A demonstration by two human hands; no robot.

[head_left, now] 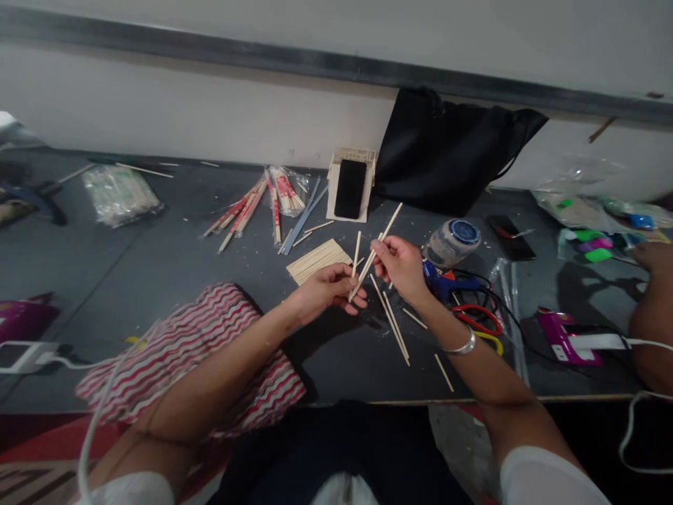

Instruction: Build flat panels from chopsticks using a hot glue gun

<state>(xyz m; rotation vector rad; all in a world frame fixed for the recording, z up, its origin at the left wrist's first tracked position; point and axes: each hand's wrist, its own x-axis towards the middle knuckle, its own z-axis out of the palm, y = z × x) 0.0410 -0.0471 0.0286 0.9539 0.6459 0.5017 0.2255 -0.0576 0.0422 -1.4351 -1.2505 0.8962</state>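
Note:
My left hand pinches a short wooden stick that points upward. Between the fingers of my right hand are longer wooden sticks, slanting down until their lower ends meet my left fingers. Whether the right hand has two or more is hard to make out. Behind my left hand a flat panel of sticks laid side by side rests on the table. Several loose sticks lie below my right hand, along with a shorter piece.
A phone leans on a stick-built stand. Wrapped chopsticks lie left of it. At right are a lidded jar, a blue glue gun, red-handled scissors and another person's arm. A striped cloth covers the table's front left.

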